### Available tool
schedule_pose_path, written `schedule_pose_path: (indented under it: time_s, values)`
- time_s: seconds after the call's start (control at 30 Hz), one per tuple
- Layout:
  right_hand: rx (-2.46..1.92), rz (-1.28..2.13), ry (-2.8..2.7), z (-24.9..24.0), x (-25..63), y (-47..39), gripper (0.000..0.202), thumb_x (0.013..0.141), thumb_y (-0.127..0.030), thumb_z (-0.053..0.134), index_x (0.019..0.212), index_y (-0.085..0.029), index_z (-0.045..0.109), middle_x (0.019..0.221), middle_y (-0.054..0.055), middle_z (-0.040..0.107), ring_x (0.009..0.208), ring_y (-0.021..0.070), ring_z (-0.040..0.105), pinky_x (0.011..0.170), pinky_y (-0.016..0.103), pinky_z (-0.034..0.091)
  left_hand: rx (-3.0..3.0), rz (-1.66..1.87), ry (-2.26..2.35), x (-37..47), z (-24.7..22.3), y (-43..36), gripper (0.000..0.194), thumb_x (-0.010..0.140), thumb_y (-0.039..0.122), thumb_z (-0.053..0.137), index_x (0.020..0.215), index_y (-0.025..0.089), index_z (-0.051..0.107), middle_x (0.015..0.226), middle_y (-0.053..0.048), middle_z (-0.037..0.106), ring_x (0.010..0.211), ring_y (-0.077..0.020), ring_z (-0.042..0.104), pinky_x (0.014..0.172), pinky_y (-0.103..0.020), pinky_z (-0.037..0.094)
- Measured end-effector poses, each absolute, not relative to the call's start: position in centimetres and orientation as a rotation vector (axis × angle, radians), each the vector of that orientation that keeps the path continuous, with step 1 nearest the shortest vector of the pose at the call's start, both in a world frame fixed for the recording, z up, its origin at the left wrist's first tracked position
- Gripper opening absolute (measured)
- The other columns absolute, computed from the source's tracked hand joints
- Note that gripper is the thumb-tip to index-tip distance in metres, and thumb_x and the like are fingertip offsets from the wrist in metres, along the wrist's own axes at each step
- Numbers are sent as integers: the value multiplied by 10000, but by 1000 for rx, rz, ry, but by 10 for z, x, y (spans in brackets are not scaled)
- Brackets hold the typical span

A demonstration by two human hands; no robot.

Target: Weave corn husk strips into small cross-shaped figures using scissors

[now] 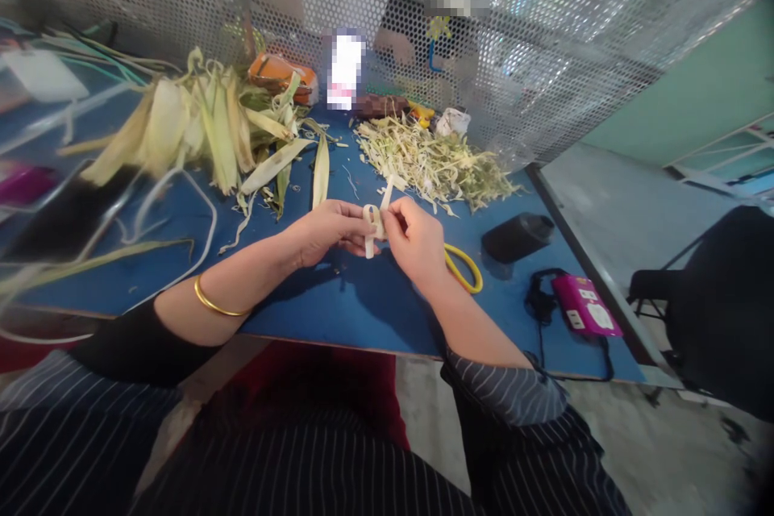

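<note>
Head view: folding a pale husk strip into a loop above the blue table, left hand and right hand both pinching it; keeping steady tension likely helping, husk pile lying well apart

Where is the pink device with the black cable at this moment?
In the head view, the pink device lies on the blue table near its front right corner, right of the yellow-handled scissors and just below the black cylinder.

Both hands, left and right, meet fingertip to fingertip, pinching.
</note>
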State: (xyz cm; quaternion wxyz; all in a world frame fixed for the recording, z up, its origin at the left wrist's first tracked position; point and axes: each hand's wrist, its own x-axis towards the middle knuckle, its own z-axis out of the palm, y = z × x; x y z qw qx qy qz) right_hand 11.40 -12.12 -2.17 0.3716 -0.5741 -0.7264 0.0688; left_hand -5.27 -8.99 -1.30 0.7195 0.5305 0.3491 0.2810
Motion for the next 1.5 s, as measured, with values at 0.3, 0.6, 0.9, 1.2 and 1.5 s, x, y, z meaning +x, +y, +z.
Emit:
schedule_pose_path:
  time_s: [0.3,0.6,0.9,1.2,1.5]
  values:
    - [-1454,572,-1727,-21,122,-112,208,849,-404,515,799,-213,581,569,-41,524,521,112,454,547,261,340,1183,874,954,-43,-15,-96,96,704,191,715,773,127,696,649,-38,663,536,-92,593,509,-201,428]
    - [-1228,1021,-1777,11,149,-117,210,800,-251,582,971,-230,702,715,-19,635,618,100,510,609,264,406,1145,862,944,-56,-14,-83,96,699,194,717,685,136,641,659,-22,638,486,-56,533,507,-195,447]
    - [-1001,1352,-1472,2,150,-116,209,751,-227,602,917,-226,729,791,22,694,702,139,619,707,339,501,1195,902,965,-58,-13,-83,141,659,241,747,680,146,645,684,-49,664,486,-69,520,525,-228,461]
    - [-1164,784,-1674,1,135,-116,265,852,-349,548,661,-205,663,615,-15,529,624,114,489,662,283,402,1263,892,1018,-55,-15,-85,138,637,249,732,665,132,664,588,-19,608,472,-73,498,512,-239,440]
    - [-1351,715,-1989,-4,134,-114,240,794,-223,556,569,-175,624,709,-9,498,638,101,459,650,273,339,1258,929,1049,-52,-15,-86,109,627,237,726,646,142,675,589,-13,600,467,-72,486,480,-237,402]
